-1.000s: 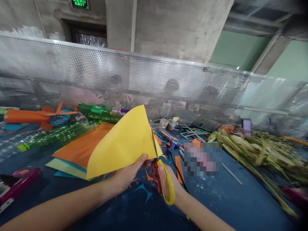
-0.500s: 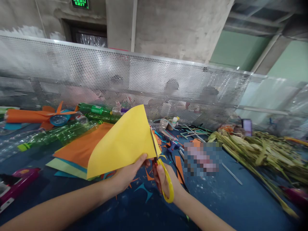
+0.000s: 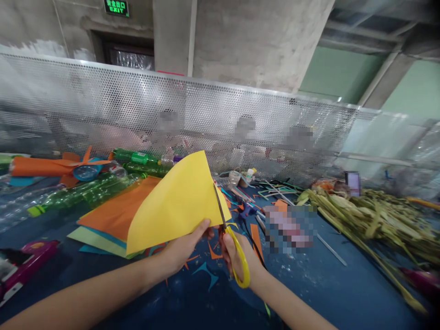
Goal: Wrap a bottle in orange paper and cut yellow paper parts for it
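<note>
Head view: hands grip yellow paper, apparently scissors.

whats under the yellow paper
Under the yellow paper an orange sheet tops a stack of sheets on the table. The paper covers the stack's right part.

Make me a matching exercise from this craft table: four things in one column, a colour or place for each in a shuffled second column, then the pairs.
Things:
1. scissors
2. folded paper
3. plastic bottles
4. dried leaves

Descriptions:
A. green, lying at the left
B. held in the right hand, yellow handles
C. piled at the right of the table
D. yellow, pinched by the left hand

Pairs: 1-B, 2-D, 3-A, 4-C
</note>
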Available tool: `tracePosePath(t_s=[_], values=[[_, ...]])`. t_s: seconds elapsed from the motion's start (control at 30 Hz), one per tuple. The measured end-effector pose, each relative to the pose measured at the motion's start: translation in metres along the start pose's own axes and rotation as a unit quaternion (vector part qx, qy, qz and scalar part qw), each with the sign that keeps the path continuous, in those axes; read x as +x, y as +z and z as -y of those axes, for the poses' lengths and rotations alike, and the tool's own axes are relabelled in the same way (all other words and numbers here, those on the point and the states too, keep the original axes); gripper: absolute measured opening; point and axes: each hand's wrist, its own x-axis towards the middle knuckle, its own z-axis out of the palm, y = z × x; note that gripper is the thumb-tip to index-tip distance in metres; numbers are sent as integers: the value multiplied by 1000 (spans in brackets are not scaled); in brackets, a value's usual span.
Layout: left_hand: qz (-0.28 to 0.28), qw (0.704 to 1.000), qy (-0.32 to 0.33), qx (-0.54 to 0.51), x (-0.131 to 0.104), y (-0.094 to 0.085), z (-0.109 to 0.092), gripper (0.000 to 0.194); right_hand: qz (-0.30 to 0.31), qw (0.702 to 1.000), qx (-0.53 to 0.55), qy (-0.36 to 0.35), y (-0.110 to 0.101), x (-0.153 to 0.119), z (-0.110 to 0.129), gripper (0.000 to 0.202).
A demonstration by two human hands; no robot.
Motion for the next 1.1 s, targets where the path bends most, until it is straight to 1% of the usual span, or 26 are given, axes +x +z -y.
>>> tracePosePath(t_s=[0.17, 0.3, 0.4, 0.47, 0.53, 0.63, 0.73, 0.83, 0.93, 1.1], values=[[9, 1000, 15, -3, 3, -2, 2, 31, 49, 998, 8, -47, -4, 3, 5, 52], [21, 1000, 8, -10, 2, 0, 2, 31, 72, 996, 12, -49, -7, 2, 16, 60], [5, 1000, -16, 8, -1, 1, 4, 34, 69, 995, 29, -67, -7, 1, 19, 62], [-8, 1000, -25, 12, -2, 2, 7, 36, 60, 994, 43, -80, -7, 2, 16, 60], [-6, 1000, -26, 3, -2, 2, 10, 40, 55, 993, 63, -82, -6, 2, 12, 56], [23, 999, -30, -11, -3, 2, 14, 37, 62, 990, 91, -84, -5, 4, 9, 53], [62, 998, -29, -10, -5, 3, 15, 35, 70, 987, 113, -91, -5, 5, 11, 53], [68, 997, -28, -5, -7, 4, 14, 35, 67, 989, 94, -90, -7, 4, 15, 57], [75, 997, -32, -8, -8, 5, 12, 35, 56, 991, 62, -107, -9, 4, 16, 58], [87, 996, -21, -12, -8, 4, 12, 34, 55, 988, 67, -126, -8, 6, 11, 55]])
